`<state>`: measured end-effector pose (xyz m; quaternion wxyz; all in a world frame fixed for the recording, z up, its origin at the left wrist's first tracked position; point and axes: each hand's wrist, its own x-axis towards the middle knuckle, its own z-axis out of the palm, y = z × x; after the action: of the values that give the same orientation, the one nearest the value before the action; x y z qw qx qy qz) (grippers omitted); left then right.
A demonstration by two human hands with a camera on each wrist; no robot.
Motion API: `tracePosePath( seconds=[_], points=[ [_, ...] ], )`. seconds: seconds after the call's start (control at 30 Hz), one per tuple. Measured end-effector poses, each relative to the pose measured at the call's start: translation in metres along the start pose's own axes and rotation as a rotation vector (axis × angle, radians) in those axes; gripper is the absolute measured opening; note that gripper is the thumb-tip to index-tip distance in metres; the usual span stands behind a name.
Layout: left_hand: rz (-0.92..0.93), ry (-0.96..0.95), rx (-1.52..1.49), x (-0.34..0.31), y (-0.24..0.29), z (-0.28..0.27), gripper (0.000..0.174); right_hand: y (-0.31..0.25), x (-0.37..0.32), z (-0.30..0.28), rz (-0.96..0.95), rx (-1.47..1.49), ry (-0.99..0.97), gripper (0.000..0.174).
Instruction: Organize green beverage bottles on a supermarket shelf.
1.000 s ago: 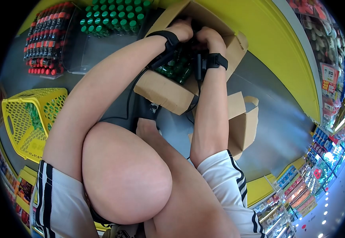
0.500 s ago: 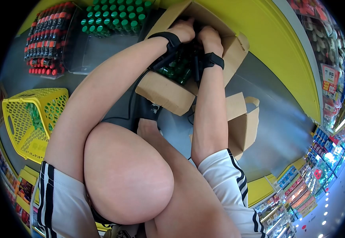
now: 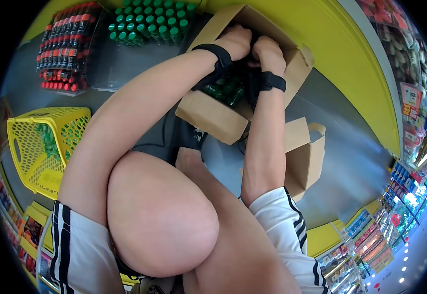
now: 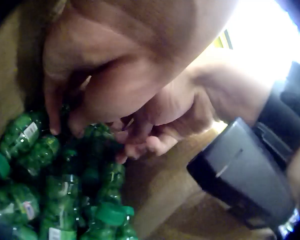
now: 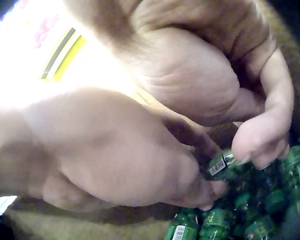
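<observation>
In the head view, both hands reach into an open cardboard box [image 3: 213, 117] holding several green plastic bottles [image 3: 226, 90]. The left hand [image 3: 235, 41] is on the box's left side, the right hand [image 3: 270, 53] close beside it. From the left wrist view, the left hand's [image 4: 105, 65] fingers point down among the bottles [image 4: 60, 205] near the box wall. The right hand [image 4: 175, 112] has bent fingers by the same bottles. In the right wrist view, a bottle with a barcode label [image 5: 219, 166] lies between the two hands' fingertips. I cannot tell whether either hand grips a bottle.
Behind the box's left side stand rows of green-capped bottles [image 3: 150, 22] and red-capped dark bottles [image 3: 66, 49]. A yellow basket [image 3: 47, 171] with green bottles is at left. Another open cardboard box [image 3: 306, 161] lies at right. A yellow shelf base [image 3: 351, 63] curves behind.
Both hands stay inside the box. The right wrist has turned slightly, and the whole head view has shifted a little, so the scene sits further right and lower.
</observation>
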<state>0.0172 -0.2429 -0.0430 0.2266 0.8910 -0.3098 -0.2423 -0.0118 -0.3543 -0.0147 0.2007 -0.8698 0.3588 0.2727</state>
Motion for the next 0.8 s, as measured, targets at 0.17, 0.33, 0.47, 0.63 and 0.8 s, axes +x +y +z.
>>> tracePosePath(
  seconds=[0.17,0.33,0.47,0.63,0.8],
  points=[
    [0.013,-0.019,0.073,0.000,0.005,-0.006,0.028,-0.001,-0.004,-0.004,0.025,0.039,-0.005,0.022],
    [0.056,-0.045,0.124,-0.011,0.012,-0.014,0.025,0.003,-0.017,-0.004,0.087,0.120,0.009,0.021],
    [0.169,-0.024,0.160,-0.027,0.017,-0.028,0.021,0.013,-0.017,0.001,-0.013,0.085,0.071,0.020],
    [0.215,0.043,0.131,-0.043,0.023,-0.040,0.020,0.019,-0.003,0.003,0.029,0.256,0.035,0.021],
    [0.299,0.120,0.041,-0.060,0.017,-0.047,0.017,0.014,-0.004,-0.008,0.058,0.149,-0.138,0.024]
  ],
)
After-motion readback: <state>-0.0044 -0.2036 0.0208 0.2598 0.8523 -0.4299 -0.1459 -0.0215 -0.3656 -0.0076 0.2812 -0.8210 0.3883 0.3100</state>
